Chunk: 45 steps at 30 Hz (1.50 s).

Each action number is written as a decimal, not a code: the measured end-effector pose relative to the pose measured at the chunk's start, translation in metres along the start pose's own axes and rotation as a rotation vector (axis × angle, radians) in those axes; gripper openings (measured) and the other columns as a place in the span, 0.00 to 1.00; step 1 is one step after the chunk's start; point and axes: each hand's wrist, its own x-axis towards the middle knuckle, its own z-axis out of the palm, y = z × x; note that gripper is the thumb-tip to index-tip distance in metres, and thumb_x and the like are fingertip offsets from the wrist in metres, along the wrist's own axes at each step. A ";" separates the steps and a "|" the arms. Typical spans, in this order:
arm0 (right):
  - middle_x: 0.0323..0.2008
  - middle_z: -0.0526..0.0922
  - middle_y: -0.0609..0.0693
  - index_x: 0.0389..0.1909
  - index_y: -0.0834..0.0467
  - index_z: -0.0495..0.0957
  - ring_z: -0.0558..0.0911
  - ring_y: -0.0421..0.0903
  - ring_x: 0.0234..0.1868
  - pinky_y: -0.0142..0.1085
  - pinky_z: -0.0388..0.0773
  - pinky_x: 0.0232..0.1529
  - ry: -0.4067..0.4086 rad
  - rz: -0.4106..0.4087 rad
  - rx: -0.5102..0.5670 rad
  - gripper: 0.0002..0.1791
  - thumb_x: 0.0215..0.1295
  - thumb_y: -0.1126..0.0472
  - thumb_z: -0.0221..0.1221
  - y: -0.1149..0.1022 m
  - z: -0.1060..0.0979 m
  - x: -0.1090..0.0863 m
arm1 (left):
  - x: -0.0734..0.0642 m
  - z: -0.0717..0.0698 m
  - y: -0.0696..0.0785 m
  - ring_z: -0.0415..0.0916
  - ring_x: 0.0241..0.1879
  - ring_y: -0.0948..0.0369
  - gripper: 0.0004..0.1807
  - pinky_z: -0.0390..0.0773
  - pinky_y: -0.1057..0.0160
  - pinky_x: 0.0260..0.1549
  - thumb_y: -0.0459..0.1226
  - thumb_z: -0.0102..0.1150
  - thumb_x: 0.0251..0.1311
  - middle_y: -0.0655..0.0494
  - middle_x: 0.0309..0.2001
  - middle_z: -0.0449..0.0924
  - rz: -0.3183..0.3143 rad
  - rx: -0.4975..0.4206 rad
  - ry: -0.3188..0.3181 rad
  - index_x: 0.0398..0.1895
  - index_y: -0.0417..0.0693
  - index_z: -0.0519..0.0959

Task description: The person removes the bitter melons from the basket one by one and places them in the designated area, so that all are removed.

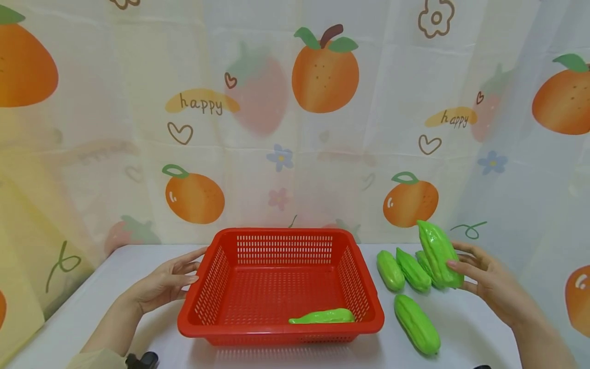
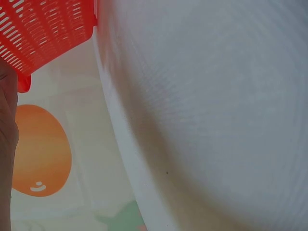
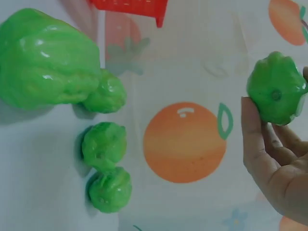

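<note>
My right hand (image 1: pixel 490 282) holds a glossy green bitter melon (image 1: pixel 438 253) between thumb and fingers, raised at the right with its pointed tip up. Its blunt bottom end shows in the right wrist view, where the bitter melon (image 3: pixel 276 89) sits in the fingers. At the left side of a red plastic basket (image 1: pixel 288 329), my left hand (image 1: pixel 163 282) has its fingertips at the rim, fingers loosely extended. Inside the basket, one bitter melon (image 1: pixel 322 316) lies by the near wall, partly hidden by the rim.
Right of the basket, several more bitter melons lie on the white table (image 1: pixel 465 328); the nearest bitter melon (image 1: pixel 417 325) is apart from the group at the back. A fruit-print curtain (image 1: pixel 322 169) hangs behind the table.
</note>
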 end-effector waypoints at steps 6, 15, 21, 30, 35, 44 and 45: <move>0.52 0.69 0.26 0.69 0.42 0.57 0.77 0.24 0.49 0.33 0.82 0.44 -0.012 0.069 -0.136 0.24 0.76 0.56 0.50 0.003 -0.006 -0.001 | 0.000 0.001 0.000 0.81 0.52 0.64 0.33 0.84 0.56 0.50 0.33 0.44 0.72 0.63 0.60 0.76 -0.004 0.007 0.015 0.77 0.64 0.54; 0.57 0.72 0.55 0.74 0.49 0.55 0.79 0.30 0.46 0.33 0.80 0.44 -0.137 0.147 -0.266 0.32 0.73 0.56 0.53 0.012 -0.014 -0.004 | 0.000 0.003 0.000 0.81 0.52 0.64 0.34 0.84 0.57 0.50 0.34 0.45 0.72 0.62 0.59 0.76 -0.021 0.018 0.037 0.78 0.61 0.51; 0.56 0.73 0.61 0.75 0.57 0.50 0.80 0.33 0.44 0.35 0.79 0.44 -0.227 0.207 -0.296 0.36 0.72 0.55 0.54 0.020 -0.016 -0.003 | 0.000 0.003 0.001 0.81 0.51 0.64 0.34 0.84 0.57 0.50 0.33 0.44 0.72 0.62 0.59 0.76 -0.012 0.018 0.026 0.78 0.61 0.51; 0.61 0.67 0.69 0.76 0.63 0.42 0.77 0.40 0.50 0.42 0.81 0.47 -0.276 0.305 -0.258 0.43 0.71 0.54 0.55 0.029 -0.020 -0.003 | 0.000 0.004 0.003 0.81 0.51 0.64 0.36 0.84 0.57 0.50 0.34 0.46 0.72 0.62 0.59 0.76 -0.027 0.026 0.047 0.79 0.58 0.48; 0.64 0.60 0.74 0.76 0.63 0.44 0.75 0.44 0.53 0.45 0.81 0.47 -0.287 0.344 -0.244 0.43 0.69 0.54 0.57 0.035 -0.021 -0.002 | 0.000 0.004 0.003 0.82 0.51 0.63 0.35 0.84 0.57 0.50 0.34 0.45 0.72 0.62 0.59 0.76 -0.018 0.022 0.032 0.79 0.58 0.49; 0.63 0.59 0.78 0.75 0.64 0.45 0.77 0.45 0.52 0.45 0.82 0.43 -0.310 0.334 -0.240 0.43 0.68 0.56 0.58 0.041 -0.019 -0.002 | -0.001 0.004 0.002 0.81 0.51 0.64 0.35 0.84 0.57 0.49 0.34 0.45 0.72 0.62 0.59 0.76 -0.017 0.027 0.046 0.79 0.59 0.50; 0.63 0.59 0.78 0.76 0.65 0.45 0.78 0.45 0.52 0.45 0.82 0.43 -0.311 0.337 -0.239 0.44 0.68 0.56 0.58 0.042 -0.019 -0.002 | -0.001 0.004 0.002 0.81 0.51 0.64 0.35 0.85 0.57 0.49 0.34 0.45 0.72 0.62 0.59 0.76 -0.017 0.025 0.046 0.79 0.59 0.50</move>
